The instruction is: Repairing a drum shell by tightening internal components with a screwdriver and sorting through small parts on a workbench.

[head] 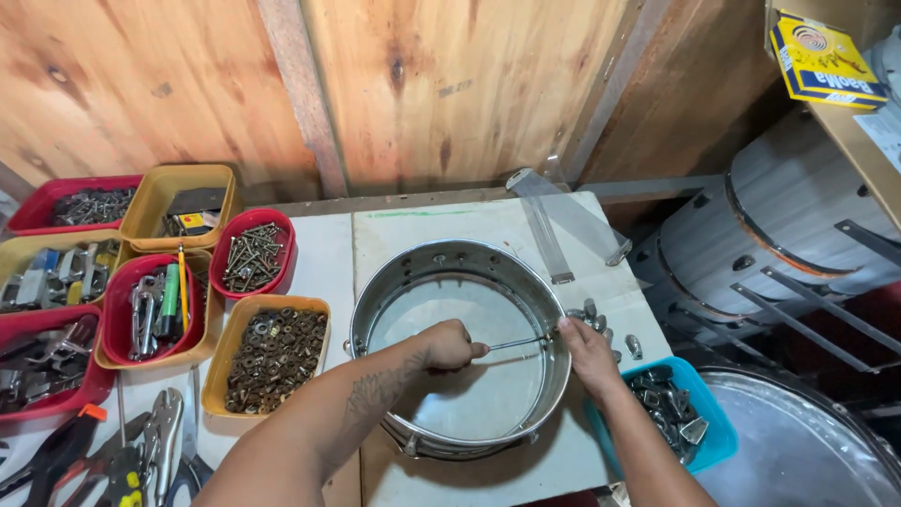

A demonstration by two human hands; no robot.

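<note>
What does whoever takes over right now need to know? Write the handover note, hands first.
Left hand: inside the metal drum shell, closed on the near end of a thin metal rod.
Right hand: at the shell's right wall, fingers pinching the rod's other end where it meets the wall.
Things: the shell lies flat on the white board. Small metal lugs lie just outside its right wall; more metal parts sit in the blue tub. A tray of washers stands left of the shell.
Done: rod reaches the wall.
Left: cannot tell if it is fastened; loose lugs are not yet on the shell.
</note>
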